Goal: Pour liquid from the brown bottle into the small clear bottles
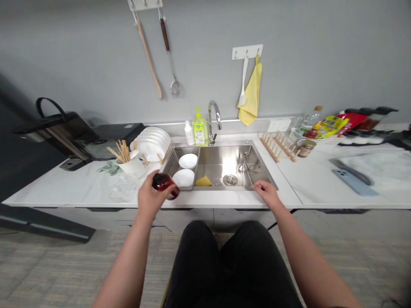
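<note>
Dark red-brown, glossy translucent bottle (166, 185) sits in the person's left hand (149, 194), gripped by its fingers, near the front-left corner of the rectangular stainless-steel sink (218, 161). Its long axis slants from upper left to lower right in the view (the lower end faces the person's right side). From the right hand (267, 194), the bottle lies well to the left, across the sink's width. The right fingers curl together near the sink's front-right corner, by the white counter (231, 198); whether they pinch anything small cannot be told.
</note>
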`<action>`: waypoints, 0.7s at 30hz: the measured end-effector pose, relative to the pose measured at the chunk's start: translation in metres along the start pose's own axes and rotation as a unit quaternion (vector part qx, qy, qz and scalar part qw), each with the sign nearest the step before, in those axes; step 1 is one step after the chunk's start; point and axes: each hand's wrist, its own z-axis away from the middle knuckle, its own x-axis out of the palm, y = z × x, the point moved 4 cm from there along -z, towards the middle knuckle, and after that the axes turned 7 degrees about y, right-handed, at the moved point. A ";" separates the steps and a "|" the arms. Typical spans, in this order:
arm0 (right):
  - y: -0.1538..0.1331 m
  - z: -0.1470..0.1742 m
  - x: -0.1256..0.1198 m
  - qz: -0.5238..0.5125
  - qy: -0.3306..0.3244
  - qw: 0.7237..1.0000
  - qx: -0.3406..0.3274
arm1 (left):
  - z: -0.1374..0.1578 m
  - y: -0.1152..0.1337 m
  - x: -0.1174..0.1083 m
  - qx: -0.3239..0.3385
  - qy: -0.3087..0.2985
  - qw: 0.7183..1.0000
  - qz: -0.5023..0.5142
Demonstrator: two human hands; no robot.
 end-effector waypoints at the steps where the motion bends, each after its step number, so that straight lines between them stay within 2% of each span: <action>1: -0.004 0.002 0.002 -0.002 -0.018 1.000 -0.004 | 0.013 0.017 0.014 0.019 -0.027 0.998 0.051; 5: -0.026 0.015 0.025 -0.067 -0.133 0.988 -0.029 | 0.061 0.084 0.086 0.090 -0.140 0.970 0.179; 8: -0.047 0.026 0.050 -0.139 -0.222 0.963 -0.066 | 0.086 0.125 0.136 0.112 -0.198 0.951 0.209; 10: -0.056 0.030 0.066 -0.171 -0.254 0.948 -0.085 | 0.098 0.145 0.160 0.131 -0.227 0.939 0.221; 13: -0.059 0.029 0.080 -0.186 -0.219 0.953 -0.094 | 0.104 0.163 0.175 0.170 -0.242 0.920 0.256; 16: -0.053 0.029 0.087 -0.195 -0.181 0.962 -0.064 | 0.094 0.167 0.176 0.183 -0.246 0.902 0.305; 21: -0.047 0.032 0.089 -0.197 -0.179 0.964 -0.024 | 0.075 0.165 0.187 0.125 -0.360 0.845 0.376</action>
